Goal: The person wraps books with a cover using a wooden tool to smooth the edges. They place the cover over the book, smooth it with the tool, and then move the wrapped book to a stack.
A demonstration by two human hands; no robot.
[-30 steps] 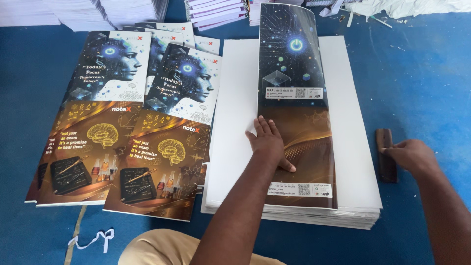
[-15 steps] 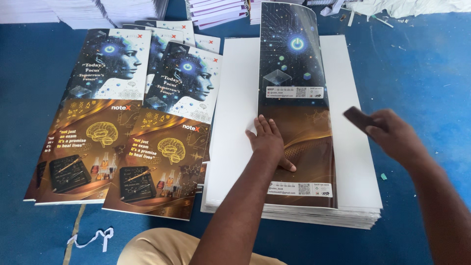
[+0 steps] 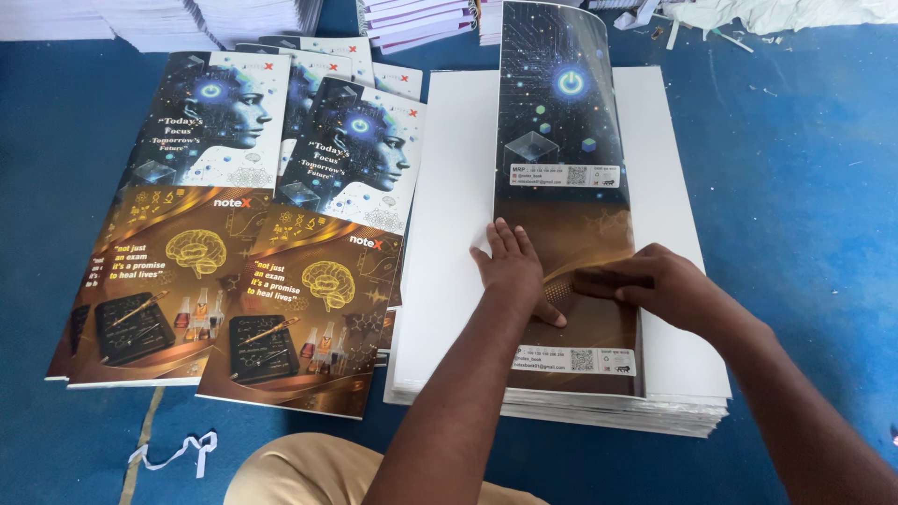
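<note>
A blue floor (image 3: 804, 187) fills the view. On it lies a thick stack of white sheets (image 3: 449, 187), its near edge showing many layers. A long printed cover (image 3: 561, 122), dark above and brown below, lies folded lengthwise on the stack; its far end curls up and is cut off by the top edge. Left of the stack, finished covers (image 3: 234, 234) overlap in a fan, the rear ones mostly hidden. More paper piles (image 3: 412, 17) at the top are cropped. The left hand (image 3: 516, 271) lies flat on the cover's brown part, fingers spread and released. The right hand (image 3: 659, 285) presses there too, fingers curled around a small dark block (image 3: 591, 281), largely hidden. A white strip (image 3: 178, 454) lies near the knee (image 3: 309, 472).
</note>
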